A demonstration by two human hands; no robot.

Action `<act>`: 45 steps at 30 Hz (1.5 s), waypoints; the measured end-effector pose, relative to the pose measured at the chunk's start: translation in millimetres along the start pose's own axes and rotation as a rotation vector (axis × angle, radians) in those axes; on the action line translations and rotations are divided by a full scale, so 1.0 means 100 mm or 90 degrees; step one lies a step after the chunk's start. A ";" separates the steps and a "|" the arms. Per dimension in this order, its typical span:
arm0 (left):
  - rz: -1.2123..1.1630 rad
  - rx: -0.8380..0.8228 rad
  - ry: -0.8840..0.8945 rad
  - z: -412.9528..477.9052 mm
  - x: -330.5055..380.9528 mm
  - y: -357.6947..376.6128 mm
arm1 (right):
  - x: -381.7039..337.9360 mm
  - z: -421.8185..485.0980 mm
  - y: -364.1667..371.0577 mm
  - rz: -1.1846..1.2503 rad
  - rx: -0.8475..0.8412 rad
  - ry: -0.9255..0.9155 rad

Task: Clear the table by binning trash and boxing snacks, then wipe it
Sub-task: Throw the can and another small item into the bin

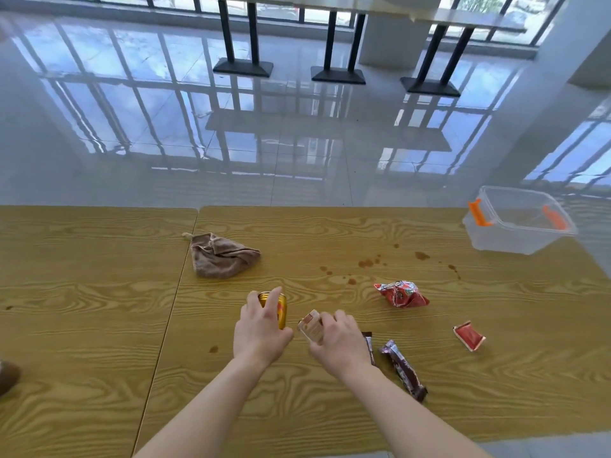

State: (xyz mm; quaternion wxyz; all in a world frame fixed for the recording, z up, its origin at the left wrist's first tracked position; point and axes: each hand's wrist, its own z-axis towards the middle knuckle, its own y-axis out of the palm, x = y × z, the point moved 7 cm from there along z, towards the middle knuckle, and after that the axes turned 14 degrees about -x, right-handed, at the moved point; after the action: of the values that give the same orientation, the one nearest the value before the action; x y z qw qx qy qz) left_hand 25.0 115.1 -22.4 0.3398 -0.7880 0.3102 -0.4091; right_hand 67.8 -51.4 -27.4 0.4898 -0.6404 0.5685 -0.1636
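Observation:
My left hand (261, 328) grips a gold drink can (281, 309) standing on the wooden table (99, 325). Just right of it, my right hand (340, 338) pinches a small white and red packet (310, 325). A dark brown snack bar (403, 370) lies right of that hand, and a second dark wrapper (369, 345) peeks out from under it. Farther right lie a crumpled red snack bag (401, 294) and a small red sachet (469, 335). A brown cloth (221, 256) is bunched up behind the can. A clear plastic box (519, 223) with orange clips sits at the far right corner.
Brown spill spots (367, 262) dot the table between the cloth and the box, and one spot (213, 349) lies left of my left forearm. A seam (172, 292) divides the two tabletops. A dark object (8, 375) shows at the left edge. Glossy floor and table legs lie beyond.

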 end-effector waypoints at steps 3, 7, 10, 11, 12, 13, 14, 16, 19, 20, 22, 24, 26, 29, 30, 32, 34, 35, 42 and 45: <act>0.001 0.000 0.031 -0.05 0.20 0.04 | 0.16 -0.15 -0.11 0.027 0.022 0.030; 0.030 -0.009 0.105 -0.17 0.57 0.14 | 0.42 -0.45 -0.20 0.066 0.085 0.072; 0.028 -0.007 0.130 -0.24 0.74 0.20 | 0.54 -0.61 -0.25 0.083 0.115 0.082; 0.037 -0.011 0.148 -0.28 0.85 0.24 | 0.63 -0.71 -0.29 0.097 0.133 0.092; 0.046 -0.018 0.164 -0.32 0.96 0.30 | 0.71 -0.81 -0.33 0.109 0.152 0.101; 0.052 -0.026 0.181 -0.36 1.08 0.36 | 0.81 -0.92 -0.36 0.117 0.172 0.110; 0.058 -0.035 0.197 -0.41 1.20 0.43 | 0.91 -1.02 -0.38 0.124 0.187 0.119; 0.075 -0.051 0.227 -0.52 1.45 0.58 | 1.14 -1.23 -0.41 0.143 0.204 0.140; 0.090 -0.069 0.268 -0.70 1.81 0.84 | 1.51 -1.55 -0.44 0.168 0.227 0.178; 0.094 -0.075 0.282 -0.76 1.93 0.94 | 1.65 -1.66 -0.44 0.176 0.233 0.188; 0.104 -0.082 0.308 -0.88 2.19 1.14 | 1.94 -1.88 -0.42 0.188 0.244 0.206; 0.116 -0.090 0.328 -1.02 2.47 1.36 | 2.25 -2.12 -0.39 0.198 0.250 0.227; 0.116 -0.102 0.343 -1.18 2.73 1.61 | 2.58 -2.37 -0.34 0.213 0.252 0.246; 0.128 -0.128 0.366 -1.44 3.10 2.05 | 3.11 -2.77 -0.20 0.239 0.253 0.272; 0.135 -0.140 0.375 -1.54 3.21 2.21 | 3.29 -2.91 -0.14 0.247 0.253 0.282; 0.142 -0.165 0.393 -1.72 3.40 2.54 | 3.64 -3.17 0.00 0.266 0.249 0.303; 0.145 -0.187 0.410 -1.87 3.55 2.85 | 3.98 -3.41 0.17 0.286 0.234 0.333; 0.148 -0.201 0.414 -1.93 3.62 3.01 | 4.14 -3.52 0.27 0.296 0.223 0.354; 0.189 -0.264 0.409 -2.14 3.83 4.07 | 5.01 -3.96 1.06 0.382 0.142 0.468; 0.191 -0.317 0.402 -2.07 3.76 4.57 | 5.24 -3.97 1.45 0.427 0.119 0.506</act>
State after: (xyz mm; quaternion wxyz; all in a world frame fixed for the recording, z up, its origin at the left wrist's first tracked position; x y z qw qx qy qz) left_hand -71.1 -495.6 -130.1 0.0831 -0.6281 0.5998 -0.4887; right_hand -161.8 -674.1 -142.3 0.3166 -0.2657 0.8670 -0.2783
